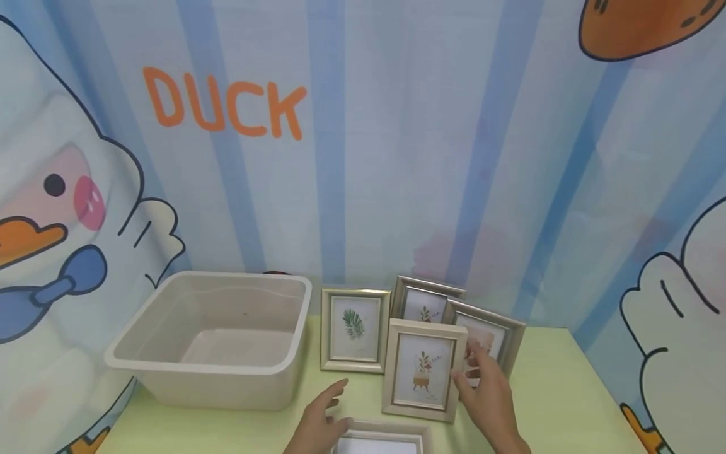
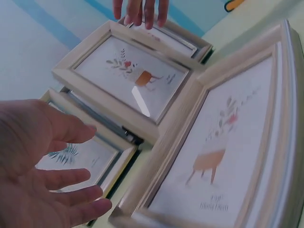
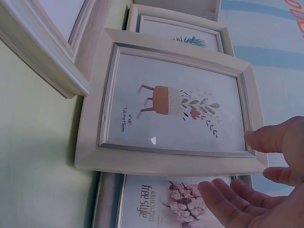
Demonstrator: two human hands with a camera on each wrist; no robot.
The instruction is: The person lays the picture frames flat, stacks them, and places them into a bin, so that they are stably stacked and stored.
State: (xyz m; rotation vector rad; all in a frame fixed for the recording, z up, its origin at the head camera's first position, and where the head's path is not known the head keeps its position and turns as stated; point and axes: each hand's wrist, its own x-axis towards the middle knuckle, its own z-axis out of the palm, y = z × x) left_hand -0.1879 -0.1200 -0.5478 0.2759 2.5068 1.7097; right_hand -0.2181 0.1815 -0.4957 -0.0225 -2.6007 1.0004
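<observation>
A cream picture frame with a potted-plant print stands at the front of a group of frames. My right hand is at its right side, thumb tip at the border and the other fingers loosely extended beside it, before a frame with a pink flower print. My left hand is spread, fingers apart, with its thumb by the upper left corner of a nearer frame, cut off by the head view's bottom edge. In the left wrist view this nearer frame also bears a plant print.
A gold-edged frame with a green leaf print stands left of the group, and another plant-print frame is partly hidden behind. A beige plastic basin sits at left on the yellow-green table. A duck-print curtain hangs behind.
</observation>
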